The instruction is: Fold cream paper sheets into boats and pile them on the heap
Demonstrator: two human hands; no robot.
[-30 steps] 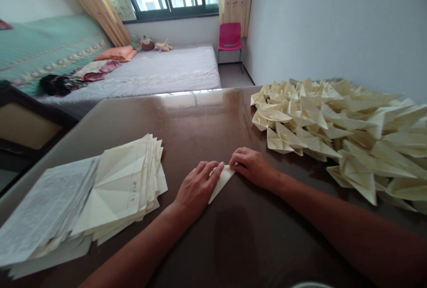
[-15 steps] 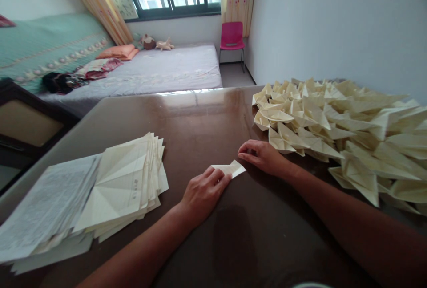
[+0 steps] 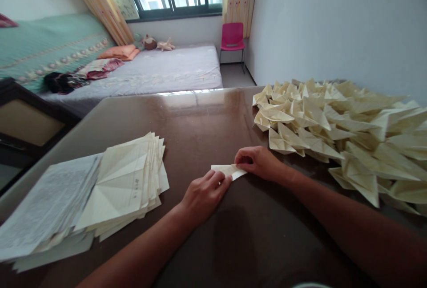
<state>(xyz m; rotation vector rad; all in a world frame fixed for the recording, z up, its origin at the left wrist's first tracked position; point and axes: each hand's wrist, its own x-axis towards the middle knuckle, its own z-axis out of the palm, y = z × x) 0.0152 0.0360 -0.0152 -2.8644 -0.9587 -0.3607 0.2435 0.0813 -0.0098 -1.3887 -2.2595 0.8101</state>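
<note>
pinching a part-folded paper point(image 3: 229, 170), the right hand point(image 3: 262, 161) works opposite the left hand point(image 3: 204, 192), whose curled fingers hold it down, folded shapes point(image 3: 333, 123) apparently done, stacked sheets point(image 3: 118, 183) left.

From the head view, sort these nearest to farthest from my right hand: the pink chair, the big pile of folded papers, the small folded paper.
1. Small folded paper: touching the right hand, on its left.
2. Big pile of folded papers: on the table's right side.
3. Pink chair: beyond the table.
</note>
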